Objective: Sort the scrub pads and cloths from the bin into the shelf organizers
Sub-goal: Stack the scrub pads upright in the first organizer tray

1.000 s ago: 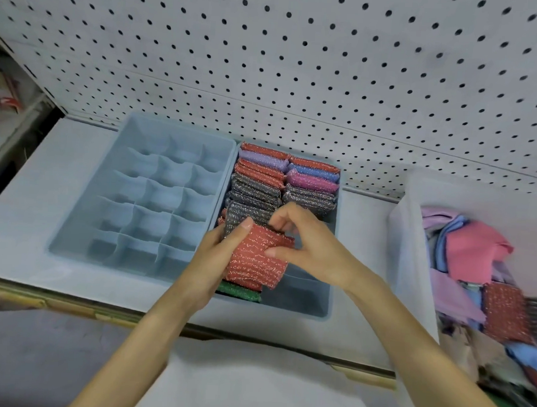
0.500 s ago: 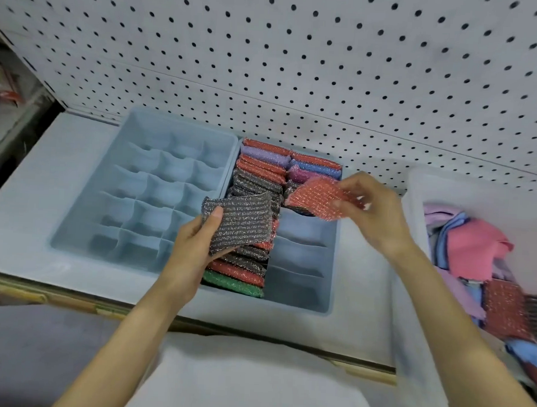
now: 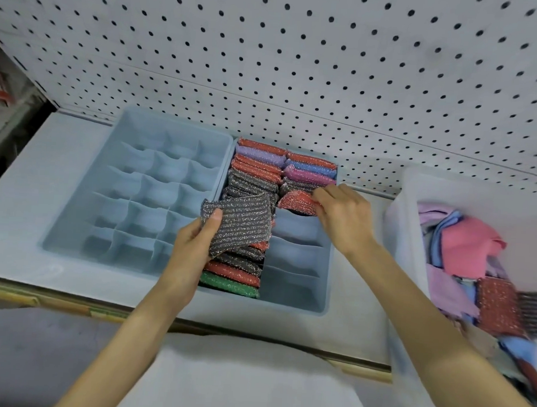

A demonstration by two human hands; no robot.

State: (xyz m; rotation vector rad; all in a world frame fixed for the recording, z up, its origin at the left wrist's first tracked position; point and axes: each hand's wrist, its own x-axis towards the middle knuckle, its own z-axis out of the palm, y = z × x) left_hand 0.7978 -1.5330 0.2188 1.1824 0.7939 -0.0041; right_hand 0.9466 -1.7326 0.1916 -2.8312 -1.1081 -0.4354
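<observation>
- Left hand (image 3: 193,243) grips grey scrub pad (image 3: 244,224), thumb on top, held over the left column of the organizer (image 3: 286,307), mid-shelf (image 3: 27,209).
- Right hand (image 3: 344,216) pinches red scrub pad (image 3: 295,201) at the organizer's right column, just in front of the stowed pads.
- Bin (image 3: 393,222) of cloths at the shelf's right edge.

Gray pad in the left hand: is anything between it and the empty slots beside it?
Nothing visible. The gray pad is right beside the empty slots; the right hand holds a red pad just behind them.
</observation>
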